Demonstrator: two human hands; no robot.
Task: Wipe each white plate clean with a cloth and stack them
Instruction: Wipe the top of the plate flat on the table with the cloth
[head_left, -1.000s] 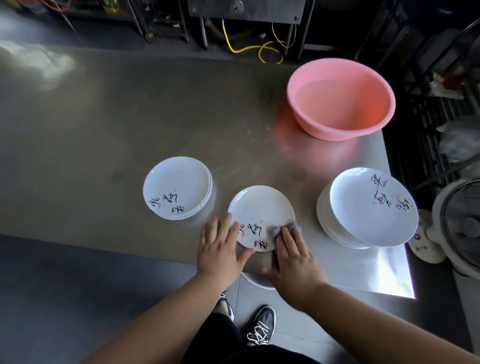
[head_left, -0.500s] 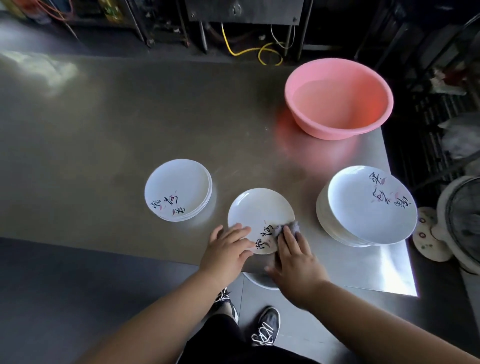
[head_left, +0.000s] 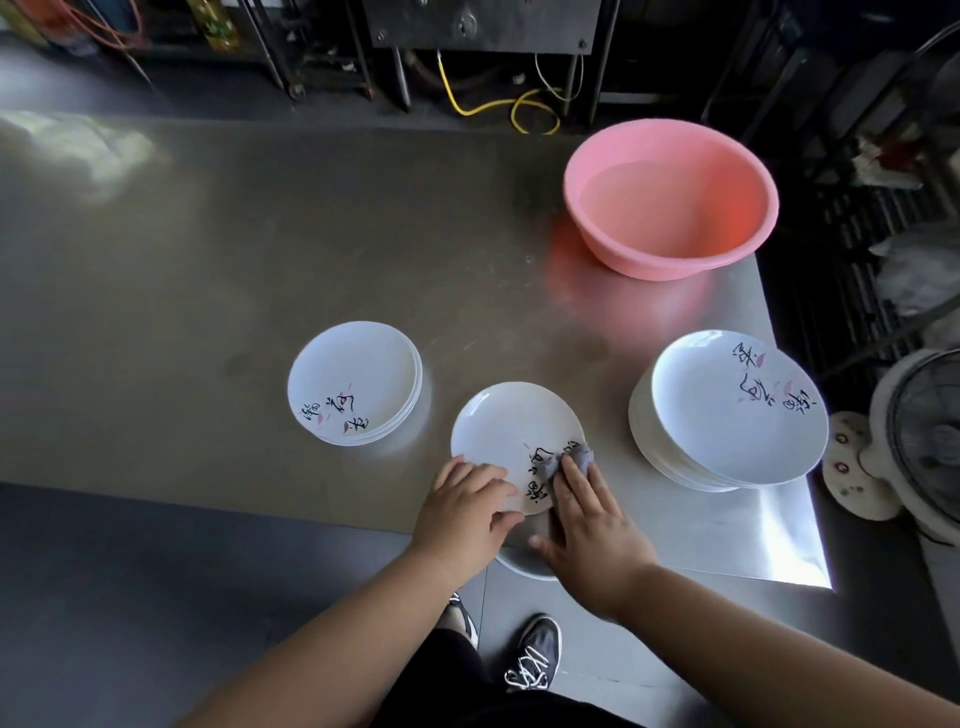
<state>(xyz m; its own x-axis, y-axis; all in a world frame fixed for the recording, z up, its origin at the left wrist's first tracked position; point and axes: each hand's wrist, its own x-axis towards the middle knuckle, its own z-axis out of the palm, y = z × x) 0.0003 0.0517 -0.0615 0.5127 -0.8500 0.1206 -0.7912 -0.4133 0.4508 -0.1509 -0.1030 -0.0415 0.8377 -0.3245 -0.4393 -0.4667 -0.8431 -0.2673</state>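
Fingers (head_left: 574, 480) of the right hand (head_left: 592, 525) lie straight and close together, pressing a small grey cloth (head_left: 579, 460) flat against the near right part of a white plate (head_left: 504, 434); the cloth shows only as a crumpled bit past the fingertips, covering part of the dark brush lettering painted on the plate. Its thumb sticks out to the left, below the plate's near edge. Beside it, the left hand (head_left: 465, 512) has its fingers bent over the plate's near left rim, gripping it there, with the knuckles raised and the thumb pointing toward the right hand. That plate lies on the steel table (head_left: 208, 260) close to the near edge, between two piles. To its left, a little apart, stands a low stack of plates (head_left: 356, 382) with the same lettering on the top one. To its right, near the table's right edge, is a taller stack of plates (head_left: 727, 410), the top plate sitting tilted and offset on the pile beneath. Farther back on the right is a pink basin (head_left: 670, 200), well apart from the plates. Off the table's right side stands a white fan (head_left: 919, 447). Below the hands, a rounded white rim shows under the table edge, though what it belongs to is unclear, and lower still are the person's dark sneakers (head_left: 535, 652) on the floor.
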